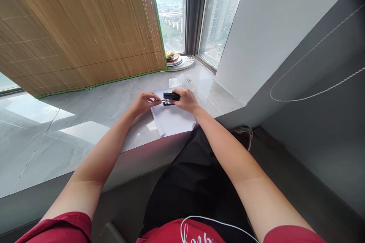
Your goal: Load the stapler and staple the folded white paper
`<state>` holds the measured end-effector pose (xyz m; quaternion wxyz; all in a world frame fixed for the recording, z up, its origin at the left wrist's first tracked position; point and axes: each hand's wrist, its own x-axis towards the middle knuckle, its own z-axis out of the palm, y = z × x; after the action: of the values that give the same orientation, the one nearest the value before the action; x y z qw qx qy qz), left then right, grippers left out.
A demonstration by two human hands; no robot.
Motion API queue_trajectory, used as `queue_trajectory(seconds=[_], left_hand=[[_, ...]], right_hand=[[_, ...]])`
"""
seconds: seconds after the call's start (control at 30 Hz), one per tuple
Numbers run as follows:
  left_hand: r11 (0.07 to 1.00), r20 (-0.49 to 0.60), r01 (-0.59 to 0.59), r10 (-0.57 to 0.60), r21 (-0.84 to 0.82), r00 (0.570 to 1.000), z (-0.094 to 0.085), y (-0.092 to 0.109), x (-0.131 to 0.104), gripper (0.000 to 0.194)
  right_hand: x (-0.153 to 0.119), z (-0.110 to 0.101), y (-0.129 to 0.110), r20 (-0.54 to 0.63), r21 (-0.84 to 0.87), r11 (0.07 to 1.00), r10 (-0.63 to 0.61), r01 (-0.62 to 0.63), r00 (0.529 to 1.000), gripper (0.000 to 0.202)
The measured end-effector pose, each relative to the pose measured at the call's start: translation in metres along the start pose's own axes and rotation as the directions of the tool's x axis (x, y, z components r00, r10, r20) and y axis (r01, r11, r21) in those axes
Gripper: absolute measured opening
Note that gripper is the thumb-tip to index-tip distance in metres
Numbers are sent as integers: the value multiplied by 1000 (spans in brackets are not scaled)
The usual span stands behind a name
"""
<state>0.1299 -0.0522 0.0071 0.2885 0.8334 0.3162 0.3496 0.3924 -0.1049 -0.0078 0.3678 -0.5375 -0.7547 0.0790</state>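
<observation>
My right hand [186, 99] grips a small black stapler [169, 95] by its rear end. The stapler's jaws are parted, and its front points left. My left hand [144, 102] is pinched at that front end, fingertips on a thin shiny metal part [164, 101] between the two black halves. I cannot tell whether this part is still joined to the stapler. Under both hands lie white paper sheets [178, 120] on the tiled sill, their near left corner curled up.
The grey tiled windowsill [85, 102] ends at a front edge just before my body. A bamboo blind [85, 26] hangs at the left. Stacked plates [178, 62] stand in the window corner. A beaded cord [299, 100] loops at the right. Small bits [188, 80] lie beyond the paper.
</observation>
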Motion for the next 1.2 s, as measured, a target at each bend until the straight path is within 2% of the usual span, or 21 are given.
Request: queue_trajectory(seconds=[0.3,0.6,0.77,0.93,1.03,1.1,1.2], left_hand=[[1000,-37,-23,23,-14,999,-8,-6,0,37],[996,28,-83,82,31,996,1,-1,-2,29],[996,113,-90,87,23,990,-1,2,-2,32],[997,45,-76,76,-1,996,-9,3,-5,34],[998,50,-64,65,-24,997,-9,3,-5,37],[998,46,-52,54,-35,998,-6,3,-3,40],[997,45,-61,63,-48,997,1,2,0,53]], right_hand=[[1,-8,19,-57,96,994,59,-53,997,28],[0,-7,13,-20,80,997,5,-4,1000,26],[0,-5,11,-18,100,995,-16,17,1000,25],[1,-6,21,-93,194,981,-7,25,996,27],[1,-8,27,-97,222,975,-6,27,995,27],[1,-7,27,-77,242,969,-34,51,996,29],[1,-2,19,-7,291,946,-149,144,989,30]])
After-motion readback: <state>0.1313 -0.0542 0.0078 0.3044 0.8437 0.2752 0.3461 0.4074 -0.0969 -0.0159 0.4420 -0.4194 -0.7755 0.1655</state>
